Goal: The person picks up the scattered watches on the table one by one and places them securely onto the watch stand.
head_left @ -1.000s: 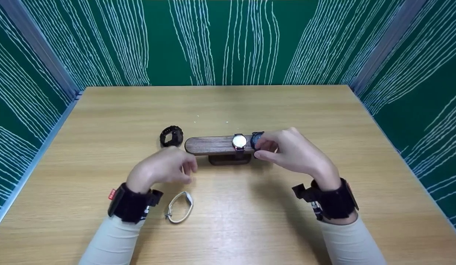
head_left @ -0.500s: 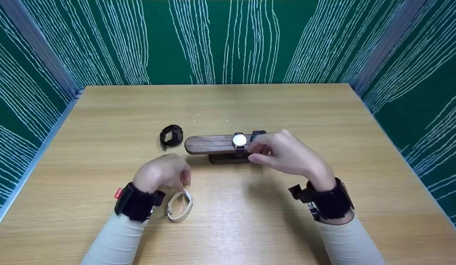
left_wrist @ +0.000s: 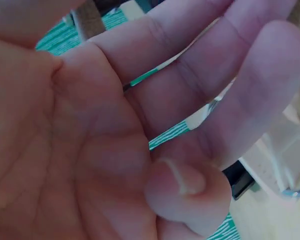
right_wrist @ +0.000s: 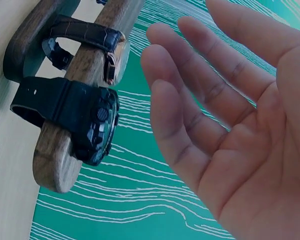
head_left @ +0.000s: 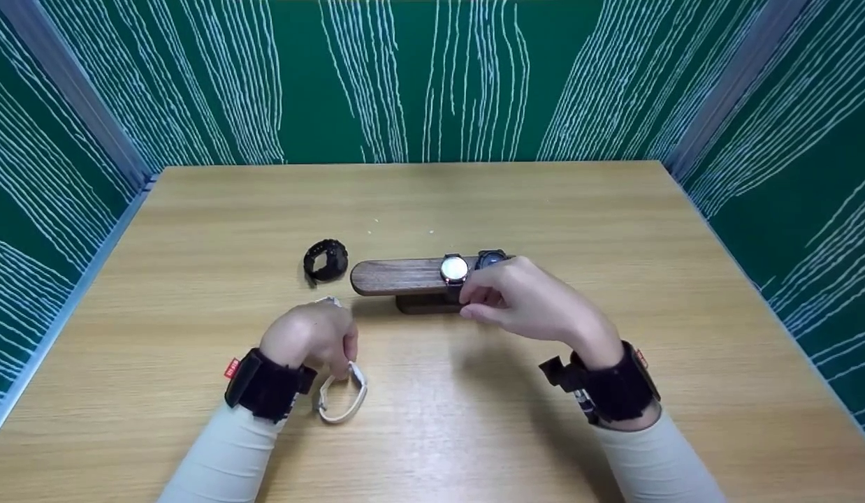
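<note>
My left hand (head_left: 310, 335) is lowered over a white-strapped watch (head_left: 345, 412), its fingertips right at the loop's upper end. In the left wrist view the fingers are loosely bent and apart from the thumb, with the white strap (left_wrist: 277, 165) beyond them. My right hand (head_left: 530, 300) hovers in front of the wooden watch stand (head_left: 397, 276), fingers gently curved and holding nothing. On the stand's bar sit a watch with a pale dial (head_left: 454, 268) and brown leather strap (right_wrist: 85, 32), and a chunky black watch (right_wrist: 65, 110) nearer the bar's right end.
Another black watch (head_left: 325, 262) lies on the table left of the stand. A small whitish piece (head_left: 329, 301) shows behind my left hand, mostly hidden. Tiny white specks (head_left: 431, 231) dot the wooden table (head_left: 579, 202). Green, white-lined panels (head_left: 432, 84) enclose it.
My left hand has come down and nearer to the white-strapped watch, reaching its upper end. My right hand has drifted left and slightly nearer, away from the black watch on the stand.
</note>
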`<move>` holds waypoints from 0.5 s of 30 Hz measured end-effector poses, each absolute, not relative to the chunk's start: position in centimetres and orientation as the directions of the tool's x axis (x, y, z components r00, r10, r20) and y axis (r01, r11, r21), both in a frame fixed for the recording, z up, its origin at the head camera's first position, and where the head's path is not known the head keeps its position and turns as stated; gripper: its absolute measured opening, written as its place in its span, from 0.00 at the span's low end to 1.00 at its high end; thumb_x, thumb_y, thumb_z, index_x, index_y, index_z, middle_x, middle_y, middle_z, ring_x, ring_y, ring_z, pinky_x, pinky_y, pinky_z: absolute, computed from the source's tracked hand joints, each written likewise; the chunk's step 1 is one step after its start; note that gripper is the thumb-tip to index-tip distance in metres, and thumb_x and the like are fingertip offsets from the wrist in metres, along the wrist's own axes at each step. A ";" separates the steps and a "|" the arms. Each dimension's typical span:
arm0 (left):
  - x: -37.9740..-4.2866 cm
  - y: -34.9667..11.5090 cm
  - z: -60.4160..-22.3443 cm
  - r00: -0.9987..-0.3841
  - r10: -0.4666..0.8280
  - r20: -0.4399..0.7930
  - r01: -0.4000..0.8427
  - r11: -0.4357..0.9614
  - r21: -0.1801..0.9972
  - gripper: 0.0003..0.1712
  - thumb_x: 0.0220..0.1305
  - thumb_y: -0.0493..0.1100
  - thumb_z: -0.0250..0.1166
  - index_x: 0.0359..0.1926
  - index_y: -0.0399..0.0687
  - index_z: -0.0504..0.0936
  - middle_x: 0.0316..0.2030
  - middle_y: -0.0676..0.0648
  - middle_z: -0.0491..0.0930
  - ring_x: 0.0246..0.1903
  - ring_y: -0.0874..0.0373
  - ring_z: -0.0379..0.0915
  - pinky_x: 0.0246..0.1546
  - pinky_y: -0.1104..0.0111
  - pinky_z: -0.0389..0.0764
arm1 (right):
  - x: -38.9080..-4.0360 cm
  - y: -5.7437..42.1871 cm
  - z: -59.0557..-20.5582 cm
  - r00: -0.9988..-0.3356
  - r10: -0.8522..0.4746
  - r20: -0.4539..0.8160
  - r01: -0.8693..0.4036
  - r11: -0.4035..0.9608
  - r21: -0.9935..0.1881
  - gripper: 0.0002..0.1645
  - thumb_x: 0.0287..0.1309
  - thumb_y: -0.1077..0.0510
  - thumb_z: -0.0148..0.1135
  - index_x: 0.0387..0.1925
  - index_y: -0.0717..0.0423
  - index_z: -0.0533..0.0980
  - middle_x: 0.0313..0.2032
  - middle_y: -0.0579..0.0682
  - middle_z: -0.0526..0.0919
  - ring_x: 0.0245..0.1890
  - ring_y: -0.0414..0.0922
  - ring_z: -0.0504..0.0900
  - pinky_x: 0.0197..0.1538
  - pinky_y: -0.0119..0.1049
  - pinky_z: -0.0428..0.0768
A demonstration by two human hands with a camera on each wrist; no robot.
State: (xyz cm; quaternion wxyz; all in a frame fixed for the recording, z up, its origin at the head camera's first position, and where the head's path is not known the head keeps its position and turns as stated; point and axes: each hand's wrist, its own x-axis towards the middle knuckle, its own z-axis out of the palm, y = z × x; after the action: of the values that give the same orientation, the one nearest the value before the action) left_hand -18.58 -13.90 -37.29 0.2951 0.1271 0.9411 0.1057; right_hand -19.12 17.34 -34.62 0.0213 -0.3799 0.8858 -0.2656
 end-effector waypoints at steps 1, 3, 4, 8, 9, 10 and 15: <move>-18.6 -13.9 -37.4 -0.791 0.311 -0.527 0.191 0.944 0.270 0.13 0.47 0.35 0.81 0.28 0.55 0.86 0.35 0.52 0.80 0.38 0.55 0.74 0.36 0.64 0.78 | -19.1 17.2 -34.6 -0.707 -0.688 0.163 -0.665 0.569 -0.483 0.03 0.68 0.58 0.72 0.41 0.52 0.87 0.37 0.42 0.88 0.34 0.37 0.83 0.41 0.35 0.85; -18.7 -13.9 -37.6 -0.785 0.332 -0.523 0.216 0.938 0.271 0.12 0.48 0.35 0.80 0.27 0.55 0.86 0.34 0.52 0.80 0.37 0.55 0.74 0.35 0.66 0.78 | -19.1 17.1 -34.7 -0.700 -0.695 0.167 -0.676 0.568 -0.469 0.03 0.68 0.58 0.72 0.41 0.52 0.87 0.38 0.43 0.89 0.35 0.38 0.83 0.41 0.36 0.85; -18.7 -13.9 -37.7 -0.782 0.343 -0.520 0.227 0.934 0.275 0.11 0.48 0.34 0.79 0.27 0.55 0.86 0.33 0.53 0.80 0.36 0.56 0.74 0.34 0.66 0.78 | -19.1 17.0 -34.7 -0.694 -0.699 0.172 -0.684 0.566 -0.460 0.03 0.68 0.58 0.72 0.41 0.52 0.87 0.38 0.43 0.89 0.35 0.38 0.83 0.42 0.36 0.85; -18.8 -13.8 -37.8 -0.770 0.386 -0.507 0.263 0.917 0.300 0.09 0.50 0.37 0.79 0.26 0.55 0.86 0.29 0.55 0.80 0.35 0.58 0.74 0.33 0.68 0.76 | -19.1 16.8 -34.9 -0.664 -0.723 0.191 -0.720 0.549 -0.426 0.05 0.68 0.57 0.73 0.42 0.53 0.88 0.38 0.43 0.89 0.37 0.38 0.83 0.43 0.36 0.85; -18.9 -13.8 -37.8 -0.766 0.397 -0.505 0.266 0.912 0.313 0.09 0.51 0.38 0.79 0.26 0.56 0.86 0.28 0.56 0.81 0.34 0.58 0.74 0.33 0.68 0.75 | -19.1 16.7 -35.0 -0.659 -0.727 0.193 -0.725 0.546 -0.420 0.05 0.68 0.56 0.73 0.42 0.53 0.88 0.38 0.43 0.89 0.37 0.38 0.84 0.43 0.36 0.85; -18.9 -13.7 -37.9 -0.760 0.409 -0.505 0.269 0.905 0.329 0.09 0.52 0.38 0.79 0.27 0.56 0.86 0.28 0.56 0.81 0.34 0.58 0.74 0.33 0.67 0.75 | -19.0 16.7 -35.0 -0.656 -0.730 0.191 -0.727 0.544 -0.419 0.05 0.68 0.56 0.73 0.42 0.53 0.88 0.38 0.43 0.90 0.37 0.37 0.84 0.43 0.36 0.85; -19.1 -13.7 -37.7 -0.721 0.508 -0.472 0.313 0.846 0.432 0.09 0.56 0.41 0.79 0.29 0.57 0.85 0.27 0.57 0.81 0.29 0.61 0.74 0.31 0.68 0.74 | -19.0 16.5 -35.1 -0.657 -0.733 0.176 -0.722 0.544 -0.427 0.06 0.68 0.57 0.72 0.43 0.53 0.88 0.39 0.44 0.90 0.37 0.37 0.85 0.44 0.35 0.86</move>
State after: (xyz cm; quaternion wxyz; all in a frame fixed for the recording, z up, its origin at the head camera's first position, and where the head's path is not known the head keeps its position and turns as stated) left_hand -19.07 -13.67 -37.67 0.2984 0.2246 0.9131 0.1633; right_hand -19.02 16.55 -35.08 0.0115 -0.4141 0.8787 -0.2373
